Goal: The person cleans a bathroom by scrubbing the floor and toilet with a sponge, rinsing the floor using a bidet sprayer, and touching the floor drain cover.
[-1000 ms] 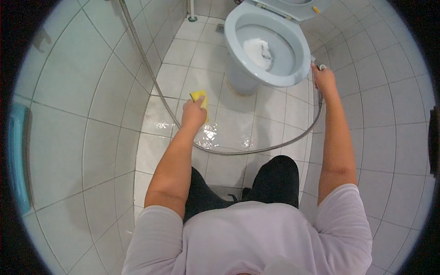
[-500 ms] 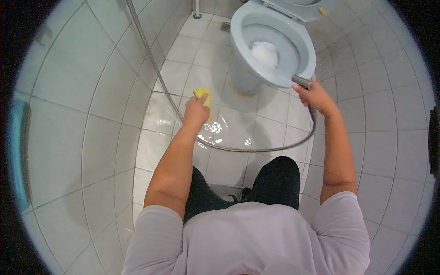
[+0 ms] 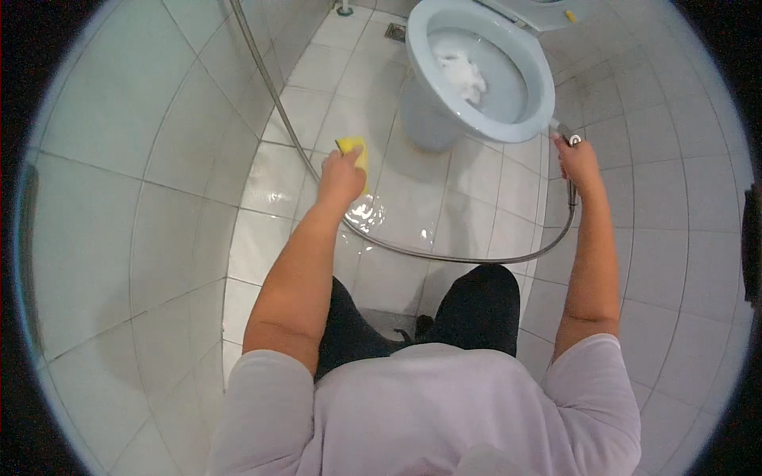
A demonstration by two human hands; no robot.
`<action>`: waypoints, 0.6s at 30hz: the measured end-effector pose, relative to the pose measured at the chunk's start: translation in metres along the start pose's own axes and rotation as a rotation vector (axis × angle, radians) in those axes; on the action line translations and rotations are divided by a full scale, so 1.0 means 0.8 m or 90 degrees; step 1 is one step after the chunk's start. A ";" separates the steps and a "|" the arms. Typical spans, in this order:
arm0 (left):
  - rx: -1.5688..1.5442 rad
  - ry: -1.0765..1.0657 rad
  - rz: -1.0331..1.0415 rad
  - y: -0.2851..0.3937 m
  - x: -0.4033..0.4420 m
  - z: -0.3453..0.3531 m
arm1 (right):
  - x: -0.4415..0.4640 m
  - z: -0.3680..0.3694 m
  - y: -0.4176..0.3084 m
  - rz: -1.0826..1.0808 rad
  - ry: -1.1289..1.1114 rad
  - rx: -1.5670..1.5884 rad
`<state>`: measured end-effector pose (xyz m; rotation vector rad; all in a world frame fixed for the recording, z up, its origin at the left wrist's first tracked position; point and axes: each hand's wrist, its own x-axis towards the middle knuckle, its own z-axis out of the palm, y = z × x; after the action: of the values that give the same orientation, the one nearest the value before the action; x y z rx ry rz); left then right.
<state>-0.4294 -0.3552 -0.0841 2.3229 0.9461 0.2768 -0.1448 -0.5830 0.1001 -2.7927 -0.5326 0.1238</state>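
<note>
My left hand (image 3: 342, 176) is closed on a yellow sponge (image 3: 361, 159), held above the tiled floor in front of the toilet. In my right hand (image 3: 580, 165) is a bidet sprayer (image 3: 565, 133), beside the right front of the toilet bowl rim. Its metal hose (image 3: 468, 259) loops low across the front and climbs along the left wall. The light blue toilet (image 3: 512, 131) has its lid and seat raised. White foam (image 3: 462, 77) lies in the bowl. My fingers partly hide both the sponge and the sprayer handle.
Tiled walls stand close on the left (image 3: 103, 238) and right (image 3: 659, 198). The floor tiles (image 3: 413, 210) look wet and shiny. A floor drain (image 3: 395, 32) sits left of the toilet, near the foot of a white pipe (image 3: 344, 9). My bent knees are close below the hose.
My right hand has moved right with the sprayer, from over the bowl's front rim to beside it. The foam patch has changed shape. My left hand still holds the sponge in nearly the same place.
</note>
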 end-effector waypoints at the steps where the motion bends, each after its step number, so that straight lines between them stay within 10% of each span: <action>1: -0.008 -0.006 -0.008 -0.002 0.003 0.003 | 0.003 0.008 0.006 -0.034 0.026 -0.034; 14: -0.099 0.014 -0.018 0.035 -0.016 -0.007 | -0.022 0.035 -0.021 -0.249 0.204 -0.042; 18: -0.073 0.003 -0.011 0.033 -0.016 -0.002 | -0.015 0.049 0.017 -0.039 0.115 -0.134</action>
<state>-0.4241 -0.3783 -0.0664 2.2102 0.9272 0.3215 -0.1570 -0.5888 0.0591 -2.9457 -0.6178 -0.2078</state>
